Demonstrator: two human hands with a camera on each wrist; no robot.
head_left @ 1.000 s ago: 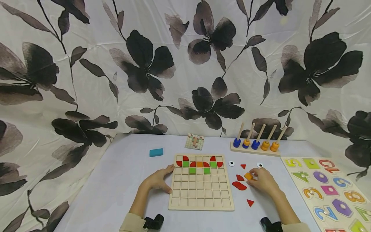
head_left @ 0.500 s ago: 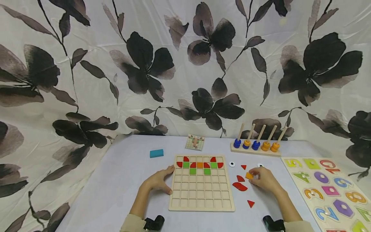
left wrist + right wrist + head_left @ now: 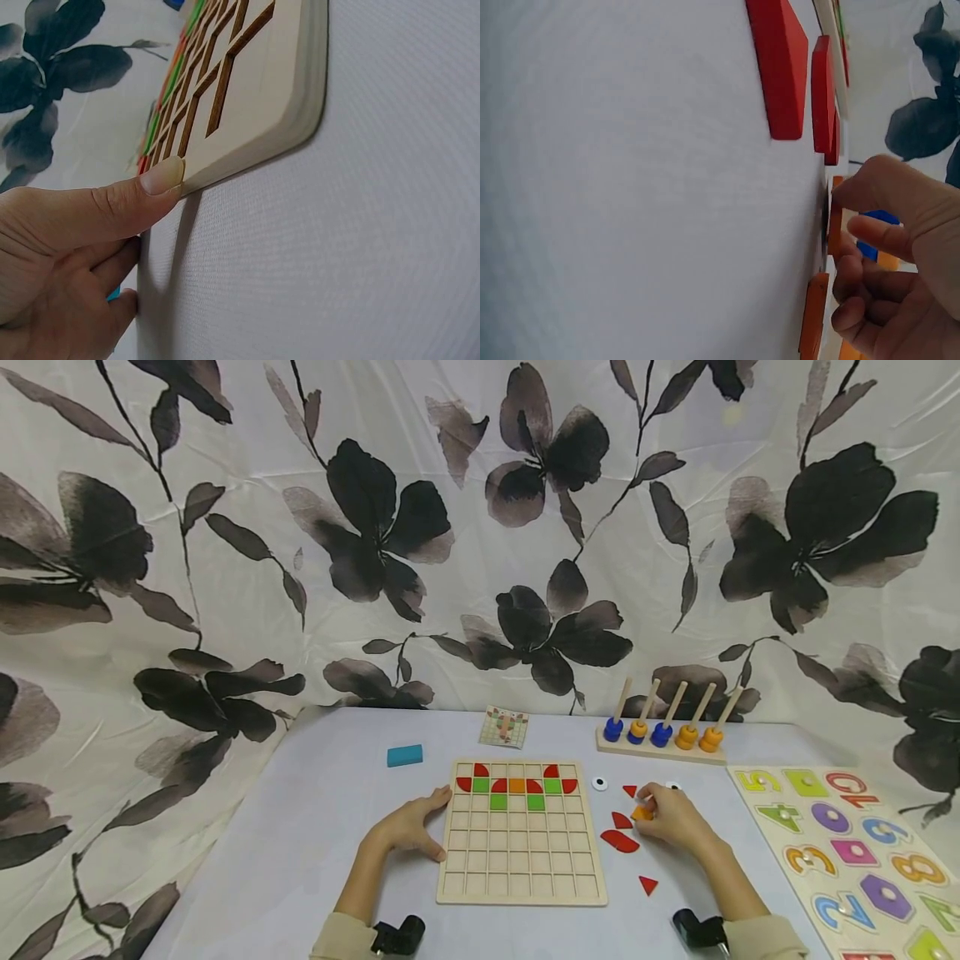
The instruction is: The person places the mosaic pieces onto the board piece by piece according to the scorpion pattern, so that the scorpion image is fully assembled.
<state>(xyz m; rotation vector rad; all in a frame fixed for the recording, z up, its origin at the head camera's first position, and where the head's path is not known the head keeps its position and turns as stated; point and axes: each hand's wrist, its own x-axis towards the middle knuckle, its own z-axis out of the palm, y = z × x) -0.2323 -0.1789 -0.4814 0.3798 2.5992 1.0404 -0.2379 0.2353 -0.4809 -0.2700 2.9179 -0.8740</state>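
The right hand (image 3: 676, 817) is pinching a small, flat orange tile (image 3: 641, 813) between its fingers, at three o'clock from a pale gridded board (image 3: 518, 841). The left hand (image 3: 408, 825) is resting spread, unclenched fingers against the board's nine o'clock edge. The white counter (image 3: 300, 827) is stretching beneath; dark-flowered cloth (image 3: 465, 560) is hanging at twelve o'clock.

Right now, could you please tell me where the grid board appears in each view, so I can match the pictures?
Head: the grid board lies below centre.
Left wrist: the grid board is at the top middle, cropped by the upper edge.
Right wrist: only a strip of the grid board shows, top right.
Shared landmark: the floral backdrop, visible in all three.
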